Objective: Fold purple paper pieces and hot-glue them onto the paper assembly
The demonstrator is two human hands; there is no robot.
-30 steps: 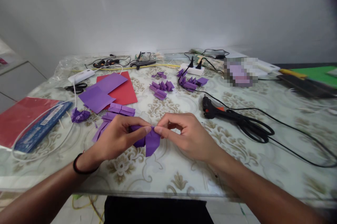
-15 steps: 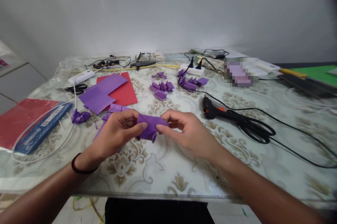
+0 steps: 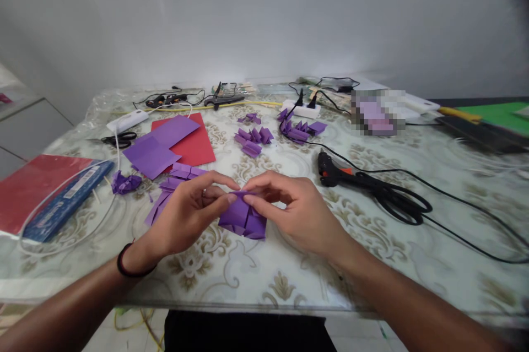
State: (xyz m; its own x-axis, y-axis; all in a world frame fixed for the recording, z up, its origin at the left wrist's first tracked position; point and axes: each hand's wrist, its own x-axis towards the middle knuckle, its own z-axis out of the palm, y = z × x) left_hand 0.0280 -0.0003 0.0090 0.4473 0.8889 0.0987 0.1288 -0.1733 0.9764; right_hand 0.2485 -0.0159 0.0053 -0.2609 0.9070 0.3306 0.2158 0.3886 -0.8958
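Note:
Between my two hands is a creased piece of purple paper (image 3: 243,220), partly folded, its lower edge hanging toward me. My left hand (image 3: 196,206) pinches its upper edge between thumb and fingers. On the same edge, close beside it, my right hand (image 3: 289,203) pinches too, thumb on the near side. Folded purple paper strips (image 3: 165,192) lie behind and left of my left hand, partly covered by it. A crumpled purple paper piece (image 3: 125,182) sits farther left. More folded purple pieces (image 3: 253,140) rest beyond my hands.
Flat purple sheets (image 3: 151,153) overlap a red sheet (image 3: 198,145). Scissors (image 3: 119,139) lie behind them. To the right is a black glue gun (image 3: 330,170) with a coiled cord. A white power strip (image 3: 301,109) stands at the back; a blue packet (image 3: 68,203) lies at left.
The purple paper has been turned in my hands, so its creased, flapped face now shows and hangs lower. Both hands have drawn together along its top edge.

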